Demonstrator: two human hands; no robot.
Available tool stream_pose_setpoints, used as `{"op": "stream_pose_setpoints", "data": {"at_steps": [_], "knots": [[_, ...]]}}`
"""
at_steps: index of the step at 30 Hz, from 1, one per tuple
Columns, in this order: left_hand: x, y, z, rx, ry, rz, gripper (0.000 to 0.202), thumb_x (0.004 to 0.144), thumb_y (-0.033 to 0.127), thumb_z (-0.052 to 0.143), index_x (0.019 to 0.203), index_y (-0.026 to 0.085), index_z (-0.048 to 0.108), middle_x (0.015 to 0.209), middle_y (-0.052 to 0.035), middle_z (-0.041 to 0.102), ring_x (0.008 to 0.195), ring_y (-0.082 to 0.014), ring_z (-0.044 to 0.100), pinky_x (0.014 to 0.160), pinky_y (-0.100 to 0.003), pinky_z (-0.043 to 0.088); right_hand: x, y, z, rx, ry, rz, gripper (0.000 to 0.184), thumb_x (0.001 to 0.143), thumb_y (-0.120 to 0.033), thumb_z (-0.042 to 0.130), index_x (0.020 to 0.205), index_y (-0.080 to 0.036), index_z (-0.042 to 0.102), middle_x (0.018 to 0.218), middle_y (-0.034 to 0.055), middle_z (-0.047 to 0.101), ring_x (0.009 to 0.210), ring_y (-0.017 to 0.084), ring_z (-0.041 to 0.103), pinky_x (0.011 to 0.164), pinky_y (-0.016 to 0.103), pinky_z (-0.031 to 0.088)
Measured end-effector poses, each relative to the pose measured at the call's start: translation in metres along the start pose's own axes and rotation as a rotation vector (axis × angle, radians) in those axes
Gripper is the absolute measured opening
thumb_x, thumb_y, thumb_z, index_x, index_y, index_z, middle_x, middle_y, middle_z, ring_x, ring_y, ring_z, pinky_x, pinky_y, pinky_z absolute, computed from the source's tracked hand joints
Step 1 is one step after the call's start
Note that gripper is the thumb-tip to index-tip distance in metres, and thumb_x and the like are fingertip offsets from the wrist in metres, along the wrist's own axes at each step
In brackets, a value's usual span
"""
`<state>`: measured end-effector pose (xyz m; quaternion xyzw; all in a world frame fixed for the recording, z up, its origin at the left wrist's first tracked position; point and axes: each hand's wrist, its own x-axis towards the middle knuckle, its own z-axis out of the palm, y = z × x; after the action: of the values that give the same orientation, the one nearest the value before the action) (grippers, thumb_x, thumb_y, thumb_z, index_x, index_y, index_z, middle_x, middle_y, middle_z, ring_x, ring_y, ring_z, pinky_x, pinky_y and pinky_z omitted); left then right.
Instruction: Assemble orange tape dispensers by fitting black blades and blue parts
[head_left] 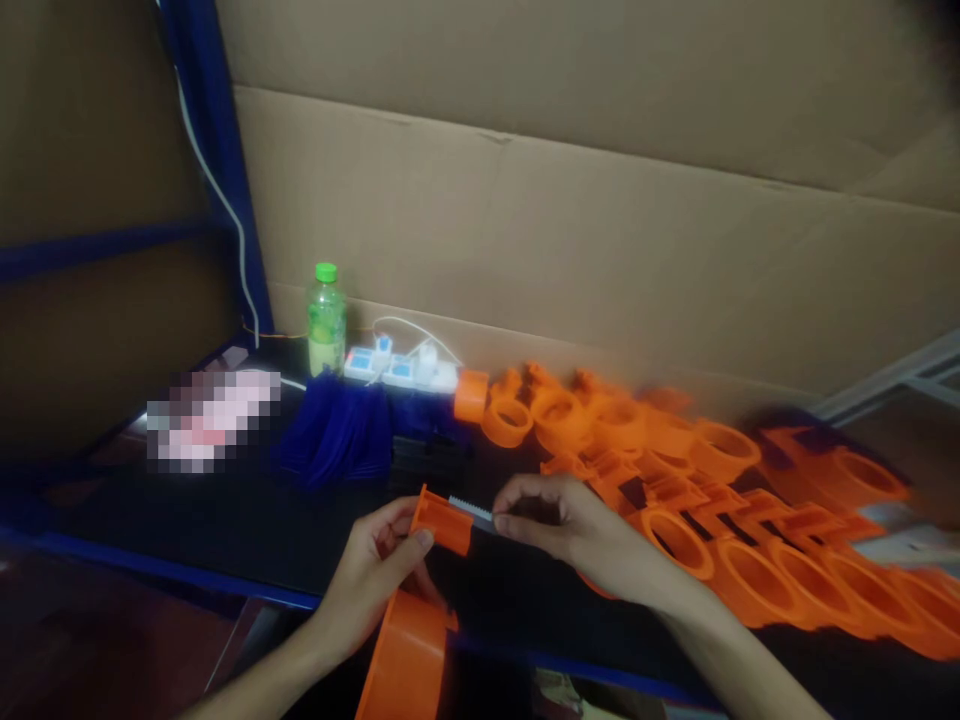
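Gripped in my left hand [382,550] is an orange plastic part [409,655] with a wide round ring below and a small box-like holder on top. The thumb lies on that upper holder. My right hand [559,525] pinches the right end of a narrow grey toothed strip [471,510]. The strip's left end meets the upper holder; whether it sits inside or just behind it I cannot tell. Right of my right hand, rows of similar orange ring-shaped parts [757,580] lie on the black tabletop [247,525].
A bundle of dark blue strips [334,430] lies behind my left hand, beside some black pieces [427,465]. Farther back stand a green-capped bottle [326,325] and a white power strip [405,368] with cables. A cardboard wall [562,230] closes off the back. A pixelated patch covers something at left.
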<state>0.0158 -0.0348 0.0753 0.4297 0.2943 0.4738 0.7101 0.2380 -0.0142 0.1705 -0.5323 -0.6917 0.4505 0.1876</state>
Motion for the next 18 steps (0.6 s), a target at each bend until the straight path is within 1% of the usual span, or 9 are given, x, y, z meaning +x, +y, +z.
{"op": "stream_pose_setpoints", "data": {"at_steps": [5,9,14,18], "knots": [[0.001,-0.003,-0.001,0.028,0.005,0.006,0.048,0.087,0.042,0.068,0.125,0.013,0.061,0.06,-0.0042,0.073,0.048,-0.0178,0.069,0.05,-0.023,0.052,0.004,-0.001,0.001,-0.007,0.013,-0.003,0.028,0.087,-0.044,0.066,0.085,-0.015,0.066,0.071,-0.0016,0.057,0.065,0.01,0.047,0.06,0.023,0.034],[0.002,-0.004,-0.003,0.037,0.006,0.007,0.047,0.087,0.04,0.068,0.125,0.013,0.061,0.059,-0.0038,0.073,0.049,-0.018,0.07,0.049,-0.023,0.052,0.005,-0.005,0.003,-0.017,0.013,-0.023,0.023,0.089,-0.039,0.063,0.084,-0.016,0.066,0.075,-0.001,0.059,0.07,0.011,0.05,0.065,0.024,0.037],[0.002,-0.008,-0.004,0.04,-0.047,0.0,0.046,0.086,0.037,0.07,0.125,0.014,0.062,0.06,-0.0034,0.072,0.052,-0.0196,0.072,0.051,-0.024,0.055,0.005,-0.009,0.005,-0.086,0.004,0.001,0.02,0.087,-0.036,0.064,0.082,-0.017,0.063,0.076,-0.0013,0.06,0.072,0.012,0.051,0.067,0.024,0.038],[0.002,-0.009,-0.003,0.017,-0.061,-0.003,0.046,0.085,0.036,0.072,0.124,0.015,0.063,0.072,-0.0058,0.075,0.053,-0.0186,0.072,0.05,-0.024,0.056,0.005,-0.012,0.004,-0.099,-0.018,0.013,0.018,0.086,-0.035,0.065,0.082,-0.017,0.062,0.074,-0.0019,0.058,0.07,0.011,0.05,0.064,0.023,0.037]]}}
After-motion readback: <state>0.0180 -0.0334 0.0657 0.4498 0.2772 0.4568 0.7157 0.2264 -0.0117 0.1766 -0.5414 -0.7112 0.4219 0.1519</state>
